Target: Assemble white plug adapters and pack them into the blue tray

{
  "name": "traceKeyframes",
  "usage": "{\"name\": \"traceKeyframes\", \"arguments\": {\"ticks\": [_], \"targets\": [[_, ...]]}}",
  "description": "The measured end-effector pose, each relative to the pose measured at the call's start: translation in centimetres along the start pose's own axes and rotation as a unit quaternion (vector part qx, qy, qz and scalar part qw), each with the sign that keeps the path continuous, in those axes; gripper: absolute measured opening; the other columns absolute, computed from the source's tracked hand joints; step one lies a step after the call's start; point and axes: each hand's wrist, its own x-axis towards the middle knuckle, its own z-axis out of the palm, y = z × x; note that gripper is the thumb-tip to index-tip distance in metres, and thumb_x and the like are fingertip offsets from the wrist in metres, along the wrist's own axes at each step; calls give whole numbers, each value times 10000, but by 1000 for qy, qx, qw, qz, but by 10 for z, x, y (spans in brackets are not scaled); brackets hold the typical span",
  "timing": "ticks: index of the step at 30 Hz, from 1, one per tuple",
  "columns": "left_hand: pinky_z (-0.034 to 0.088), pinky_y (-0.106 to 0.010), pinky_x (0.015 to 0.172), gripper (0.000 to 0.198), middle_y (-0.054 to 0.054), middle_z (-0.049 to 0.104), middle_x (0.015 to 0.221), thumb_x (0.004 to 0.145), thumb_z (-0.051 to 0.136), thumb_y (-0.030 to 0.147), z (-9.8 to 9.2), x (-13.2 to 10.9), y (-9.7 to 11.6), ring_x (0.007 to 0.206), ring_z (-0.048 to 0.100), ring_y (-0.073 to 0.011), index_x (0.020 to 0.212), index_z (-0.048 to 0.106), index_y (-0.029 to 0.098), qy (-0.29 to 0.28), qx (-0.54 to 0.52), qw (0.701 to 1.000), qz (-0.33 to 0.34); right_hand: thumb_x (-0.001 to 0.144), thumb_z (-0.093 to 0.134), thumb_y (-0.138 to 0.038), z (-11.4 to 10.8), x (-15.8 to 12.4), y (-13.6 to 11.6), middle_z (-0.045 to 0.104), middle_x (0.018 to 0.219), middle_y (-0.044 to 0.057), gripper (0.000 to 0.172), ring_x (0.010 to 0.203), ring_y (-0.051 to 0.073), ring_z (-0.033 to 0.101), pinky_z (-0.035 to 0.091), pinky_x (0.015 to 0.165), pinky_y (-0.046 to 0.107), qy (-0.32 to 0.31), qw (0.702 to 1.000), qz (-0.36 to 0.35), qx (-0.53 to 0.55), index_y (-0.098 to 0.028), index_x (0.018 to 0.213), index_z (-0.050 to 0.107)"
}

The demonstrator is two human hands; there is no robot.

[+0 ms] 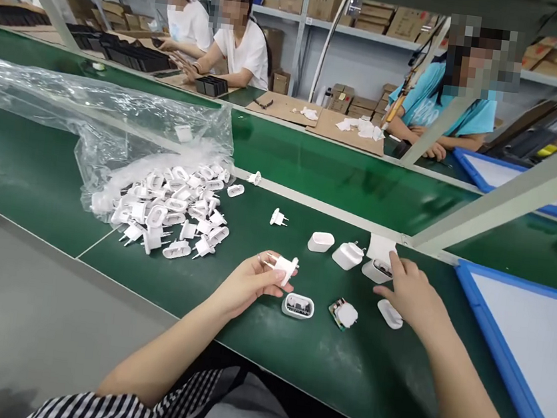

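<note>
My left hand [261,279] is closed on a white plug cover [282,269] with two pins, held just above the table. Right below it stands an open white charger housing [298,306] with dark parts inside. My right hand [412,295] has its thumb and index finger apart, beside another open housing [375,270]; whether they touch it I cannot tell. Behind that housing is a white flat piece [381,247]. A circuit board with a white round-edged block [344,314] lies between my hands. Under my right hand is a white oval cap [390,314].
A heap of white plug covers [176,204] spills from a clear plastic bag [152,121] at left. Two closed white housings [321,242] and a loose plug cover [278,218] lie ahead. A blue-edged white tray [534,352] is at right, near a slanted post [512,185]. Several people sit opposite.
</note>
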Motion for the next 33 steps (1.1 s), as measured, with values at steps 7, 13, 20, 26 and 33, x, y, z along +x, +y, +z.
{"name": "traceKeyframes", "arguments": {"ticks": [7,13,20,26,33], "targets": [[441,-234,626,157,-17,538,807,593,584,215,20,-12,-4,695,515,-107,736,544,163,11,263,951,162,719,467,-325,-13,-55,-72,531,943,16,335,664,102,525,450,576,223,-18,914,-226,337,-260,1048,466],[429,-288,729,425,-28,547,962,581,594,224,9,-16,-9,846,510,-149,988,471,202,-22,396,909,125,725,465,-214,19,-60,-79,596,891,-4,198,777,120,549,448,665,234,10,918,-210,336,-236,898,559],[411,-282,771,406,-35,558,1005,633,562,304,7,-8,-26,890,509,-165,1014,500,180,-20,515,847,131,723,469,-236,38,-63,-78,607,911,6,183,860,142,543,436,743,267,45,928,-200,312,-226,872,576],[420,-252,739,283,-31,584,962,705,491,324,12,-10,-26,887,525,-167,947,549,189,-32,586,795,156,706,497,-223,32,-62,-81,592,973,44,274,875,150,544,426,745,249,-26,946,-176,272,-163,971,541],[431,-275,594,247,-77,617,767,666,538,313,30,-2,10,726,571,-214,840,590,145,-125,732,669,27,670,511,-166,4,-48,-92,642,779,20,156,703,178,581,412,581,256,-160,957,-174,165,-204,790,602]]}}
